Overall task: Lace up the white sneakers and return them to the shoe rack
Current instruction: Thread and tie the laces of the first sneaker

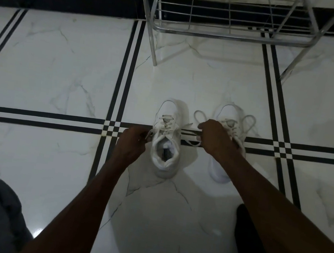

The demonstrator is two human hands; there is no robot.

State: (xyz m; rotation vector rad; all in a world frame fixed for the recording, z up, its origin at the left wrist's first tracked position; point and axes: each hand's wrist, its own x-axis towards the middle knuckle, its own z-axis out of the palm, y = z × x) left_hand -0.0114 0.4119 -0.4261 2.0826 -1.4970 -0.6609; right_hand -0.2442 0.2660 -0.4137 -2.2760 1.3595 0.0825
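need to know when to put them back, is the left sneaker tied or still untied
Untied. Each hand, left hand and right hand, pulls a loose lace end out sideways from the left sneaker; no bow shows.

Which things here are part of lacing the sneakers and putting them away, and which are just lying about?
Job: left sneaker, its lace ends held by left hand and right hand; right sneaker; shoe rack.
Lying about: dark object on the tiled floor.

Dim white marble floor (64, 58), black stripes (124, 73)
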